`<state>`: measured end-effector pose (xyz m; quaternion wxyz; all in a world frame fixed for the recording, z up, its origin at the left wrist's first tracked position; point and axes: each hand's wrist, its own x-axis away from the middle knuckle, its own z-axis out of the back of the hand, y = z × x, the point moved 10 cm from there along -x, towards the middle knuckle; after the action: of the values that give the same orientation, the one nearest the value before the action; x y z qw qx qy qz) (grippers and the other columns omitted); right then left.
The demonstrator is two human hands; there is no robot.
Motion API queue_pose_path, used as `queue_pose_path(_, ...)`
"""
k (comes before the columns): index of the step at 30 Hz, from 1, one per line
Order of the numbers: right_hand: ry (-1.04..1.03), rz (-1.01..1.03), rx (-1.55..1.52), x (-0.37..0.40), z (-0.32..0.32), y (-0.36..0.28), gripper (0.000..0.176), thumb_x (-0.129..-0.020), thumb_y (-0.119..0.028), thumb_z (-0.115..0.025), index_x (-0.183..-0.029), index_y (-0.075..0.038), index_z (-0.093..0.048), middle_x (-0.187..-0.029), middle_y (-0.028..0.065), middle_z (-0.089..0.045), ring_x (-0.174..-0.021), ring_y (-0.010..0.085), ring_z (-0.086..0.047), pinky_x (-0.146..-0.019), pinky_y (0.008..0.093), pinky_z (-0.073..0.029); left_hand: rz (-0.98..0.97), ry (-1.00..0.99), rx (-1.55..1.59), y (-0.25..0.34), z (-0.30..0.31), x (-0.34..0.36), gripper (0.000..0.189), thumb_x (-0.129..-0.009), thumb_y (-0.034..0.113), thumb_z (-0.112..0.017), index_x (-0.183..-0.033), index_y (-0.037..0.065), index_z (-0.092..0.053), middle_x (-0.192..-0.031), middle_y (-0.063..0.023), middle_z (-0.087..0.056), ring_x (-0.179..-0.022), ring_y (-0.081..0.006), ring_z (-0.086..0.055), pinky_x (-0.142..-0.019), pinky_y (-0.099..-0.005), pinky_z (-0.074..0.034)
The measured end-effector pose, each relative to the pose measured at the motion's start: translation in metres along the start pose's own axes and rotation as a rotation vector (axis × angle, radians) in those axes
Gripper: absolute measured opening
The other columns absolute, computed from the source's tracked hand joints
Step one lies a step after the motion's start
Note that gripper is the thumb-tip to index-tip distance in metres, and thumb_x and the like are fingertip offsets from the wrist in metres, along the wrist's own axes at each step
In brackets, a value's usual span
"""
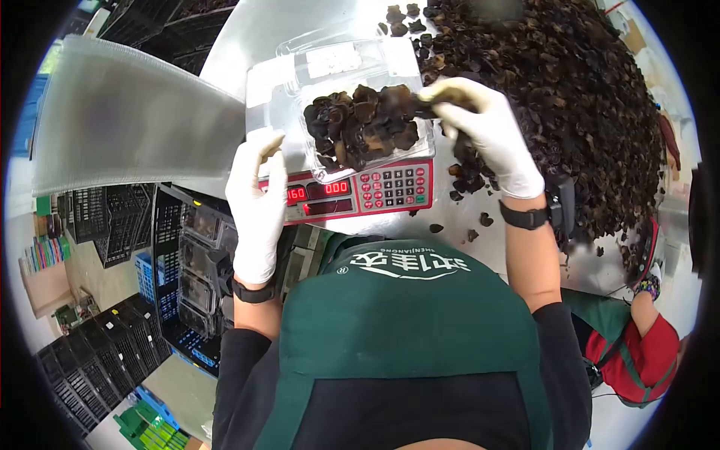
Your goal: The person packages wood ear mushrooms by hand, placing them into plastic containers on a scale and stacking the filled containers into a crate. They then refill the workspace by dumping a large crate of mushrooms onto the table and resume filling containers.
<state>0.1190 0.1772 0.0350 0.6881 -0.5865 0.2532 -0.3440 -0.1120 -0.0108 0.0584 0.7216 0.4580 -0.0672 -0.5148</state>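
A green apron [405, 322] with white lettering fills the bottom of the view, with black sleeves on either side. Both hands wear white gloves, and each wrist carries a dark band.

The left hand [256, 210] lies against the left end of a red-faced scale [394, 187]. Its fingers are stretched out and slack, with the tips up by the near left corner of the clear tray [289, 97]. It is closed on nothing that I can see.

The right hand [487, 135] is at the tray's right edge, its fingers pinched together on a bit of the dried fungus [360, 124].

The scale sits on the near edge of the steel counter [247, 37], its red digits lit beside a keypad. The tray stands on top of the scale. It is a clear plastic clamshell with its lid folded open on the far side, and the dried fungus is piled dark and curled in its middle.

Just right of the scale and running far back is a big heap of loose fungus [555, 90] that covers the counter, with a few stray bits near the right wrist.

To the left, below the counter's edge, are black crates [112, 217], and a pale ribbed sheet [127, 120] lies above them. At the lower right is another person [637, 345] in red and green.
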Motion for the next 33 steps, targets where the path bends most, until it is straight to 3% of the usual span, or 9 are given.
queue_pose_path(5, -0.199, 0.204, 0.241, -0.029, -0.048, -0.007, 0.030, -0.086, -0.016, -0.068, -0.115, -0.010, -0.071, -0.090, 0.0049, -0.070, -0.079, 0.0123, -0.061, -0.072, 0.0273, -0.048, -0.017, -0.055, -0.040, 0.016, -0.008, -0.009, 0.023, -0.093, -0.002, -0.061, -0.114, 0.002, -0.067, -0.107, -0.0074, -0.067, -0.097, -0.0138, -0.064, -0.090, -0.0274, -0.049)
queue_pose_path(10, -0.151, 0.128, 0.279, -0.026, -0.028, -0.019, 0.030, -0.086, -0.014, -0.066, -0.115, -0.007, -0.072, -0.087, 0.0021, -0.071, -0.062, 0.0049, -0.049, -0.061, 0.0217, -0.043, 0.026, -0.004, -0.007, -0.005, 0.005, -0.005, 0.024, -0.092, -0.001, -0.059, -0.114, 0.004, -0.066, -0.107, -0.0097, -0.065, -0.098, -0.0191, -0.065, -0.088, -0.0303, -0.050)
queue_pose_path(17, 0.028, -0.025, -0.001, -0.017, 0.020, -0.005, 0.026, -0.093, -0.013, -0.062, -0.117, -0.008, -0.070, -0.080, -0.0026, -0.065, -0.060, 0.0002, -0.055, -0.048, 0.0155, -0.040, 0.058, 0.019, -0.061, -0.009, 0.029, -0.024, 0.024, -0.093, -0.002, -0.059, -0.115, 0.000, -0.066, -0.110, -0.0081, -0.067, -0.102, -0.0160, -0.063, -0.094, -0.0292, -0.048)
queue_pose_path(18, 0.046, -0.136, -0.010, -0.008, 0.024, -0.004, 0.026, -0.094, -0.015, -0.060, -0.118, -0.009, -0.070, -0.079, -0.0043, -0.063, -0.060, -0.0007, -0.053, -0.048, 0.0147, -0.037, 0.041, 0.027, -0.066, -0.010, 0.032, -0.030, 0.024, -0.093, -0.001, -0.059, -0.116, 0.000, -0.066, -0.110, -0.0083, -0.067, -0.102, -0.0162, -0.063, -0.094, -0.0293, -0.048)
queue_pose_path(20, 0.078, -0.174, -0.059, 0.000, 0.040, 0.021, 0.028, -0.095, -0.015, -0.060, -0.121, -0.008, -0.068, -0.079, -0.0049, -0.061, -0.060, -0.0012, -0.050, -0.047, 0.0149, -0.034, -0.007, 0.026, -0.132, 0.000, 0.036, -0.042, 0.022, -0.093, 0.001, -0.060, -0.114, 0.001, -0.067, -0.107, -0.0090, -0.068, -0.100, -0.0165, -0.065, -0.091, -0.0294, -0.050)
queue_pose_path(24, 0.116, -0.189, -0.551, 0.023, 0.077, 0.106, 0.036, -0.102, -0.026, -0.056, -0.128, -0.002, -0.062, -0.084, -0.0003, -0.063, -0.067, 0.0036, -0.050, -0.057, 0.0159, -0.038, 0.000, 0.002, -0.092, -0.005, 0.029, -0.056, 0.023, -0.091, 0.006, -0.062, -0.113, 0.002, -0.067, -0.102, -0.0107, -0.069, -0.090, -0.0172, -0.067, -0.083, -0.0294, -0.052)
queue_pose_path(26, 0.212, -0.263, -0.640, 0.041, 0.097, 0.139, 0.040, -0.103, -0.033, -0.054, -0.128, -0.003, -0.062, -0.087, 0.0011, -0.066, -0.065, 0.0047, -0.052, -0.054, 0.0164, -0.038, 0.055, -0.078, -0.127, -0.010, 0.016, -0.061, 0.024, -0.094, 0.008, -0.062, -0.117, 0.004, -0.067, -0.107, -0.0079, -0.070, -0.094, -0.0146, -0.066, -0.087, -0.0283, -0.051)
queue_pose_path(31, 0.440, -0.395, -0.407, 0.069, 0.134, 0.158, 0.042, -0.103, -0.038, -0.052, -0.122, -0.004, -0.066, -0.083, 0.0014, -0.068, -0.057, 0.0059, -0.054, -0.042, 0.0184, -0.034, 0.083, -0.210, -0.137, -0.021, -0.023, -0.079, 0.036, -0.093, 0.026, -0.064, -0.126, 0.010, -0.063, -0.106, -0.0088, -0.070, -0.089, -0.0160, -0.066, -0.082, -0.0301, -0.053)
queue_pose_path(33, 0.424, -0.381, -0.240, 0.069, 0.144, 0.161, 0.036, -0.103, -0.035, -0.052, -0.121, -0.007, -0.067, -0.086, 0.0006, -0.070, -0.062, 0.0048, -0.056, -0.046, 0.0198, -0.037, -0.003, -0.178, -0.257, -0.031, -0.037, -0.090, 0.035, -0.092, 0.026, -0.063, -0.122, 0.008, -0.062, -0.104, -0.0118, -0.070, -0.087, -0.0233, -0.068, -0.080, -0.0346, -0.054)
